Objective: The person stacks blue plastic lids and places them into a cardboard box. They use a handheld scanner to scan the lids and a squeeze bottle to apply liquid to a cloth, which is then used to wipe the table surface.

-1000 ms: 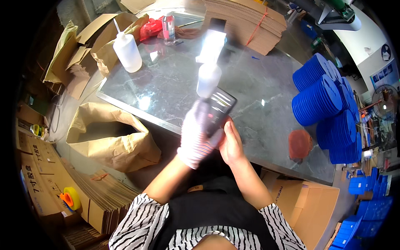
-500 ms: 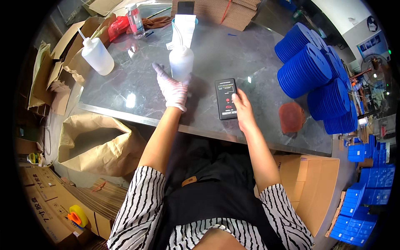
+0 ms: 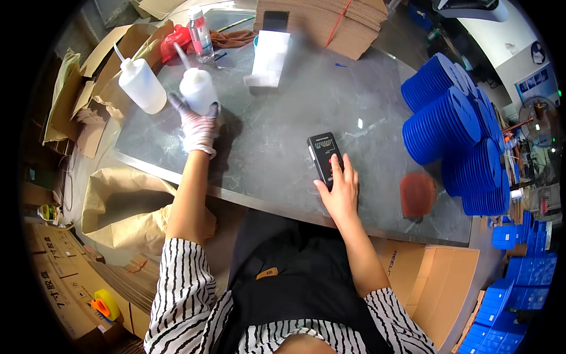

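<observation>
Left hand (image 3: 199, 130): gloved, its fingers spread at the lower body of a white wash bottle (image 3: 198, 89), presumably to steady the base; I cannot tell whether they grip it.
Right hand (image 3: 342, 192): bare, fingers fanned over a black handheld meter (image 3: 321, 148), thumb by its lower left edge, likely leaving the upper display readable.
Meter's place: right of the middle, toward the near edge of the tabletop (image 3: 259, 165) (resting or just above it, I cannot tell).
Blue disc stacks (image 3: 437, 134): crowded together at the right, probably to keep them out of the hands' way; at least five (some hide others).
Wash bottles: two, side by side, spouts up.
Clear labelled bottle (image 3: 201, 40): one.
Handheld meters: one.
Red-brown pad (image 3: 417, 194): one.
</observation>
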`<state>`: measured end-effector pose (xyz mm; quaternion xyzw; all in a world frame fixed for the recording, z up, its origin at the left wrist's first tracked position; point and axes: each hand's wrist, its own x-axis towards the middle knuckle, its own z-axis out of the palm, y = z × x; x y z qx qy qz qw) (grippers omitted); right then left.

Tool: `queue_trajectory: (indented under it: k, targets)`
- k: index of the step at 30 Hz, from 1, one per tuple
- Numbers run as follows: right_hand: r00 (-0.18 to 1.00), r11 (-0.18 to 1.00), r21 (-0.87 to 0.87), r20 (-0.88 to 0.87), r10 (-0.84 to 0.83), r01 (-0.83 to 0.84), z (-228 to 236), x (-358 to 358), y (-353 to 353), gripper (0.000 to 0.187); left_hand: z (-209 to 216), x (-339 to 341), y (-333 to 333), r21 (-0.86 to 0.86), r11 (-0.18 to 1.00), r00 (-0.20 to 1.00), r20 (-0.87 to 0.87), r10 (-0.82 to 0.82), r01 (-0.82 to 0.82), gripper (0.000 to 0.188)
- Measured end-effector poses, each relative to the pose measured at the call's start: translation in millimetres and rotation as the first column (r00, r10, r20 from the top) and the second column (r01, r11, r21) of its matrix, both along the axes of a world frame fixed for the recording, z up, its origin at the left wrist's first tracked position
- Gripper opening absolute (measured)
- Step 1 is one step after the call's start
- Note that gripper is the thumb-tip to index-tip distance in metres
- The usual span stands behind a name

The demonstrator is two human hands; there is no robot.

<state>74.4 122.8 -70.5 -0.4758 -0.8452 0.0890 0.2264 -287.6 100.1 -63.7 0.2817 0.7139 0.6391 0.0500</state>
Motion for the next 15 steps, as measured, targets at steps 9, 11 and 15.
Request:
queue_trajectory:
  k: [9,11,15]
  targets:
    - [0.958,0.997,0.005,-0.276,0.076,-0.078,-11,6,36,0.073,11,57,75,-0.308,0.951,0.622,-0.751,-0.222,-0.033,0.088]
    - [0.902,0.979,-0.188,-0.432,-0.008,-0.081,-11,5,40,0.067,-7,38,112,-0.343,0.933,0.739,-0.656,-0.154,-0.11,0.075]
    - [0.489,0.827,-0.48,-0.819,-0.302,-0.293,-2,0,52,0.055,-19,17,116,-0.733,0.681,0.683,-0.501,-0.531,-0.008,0.021]
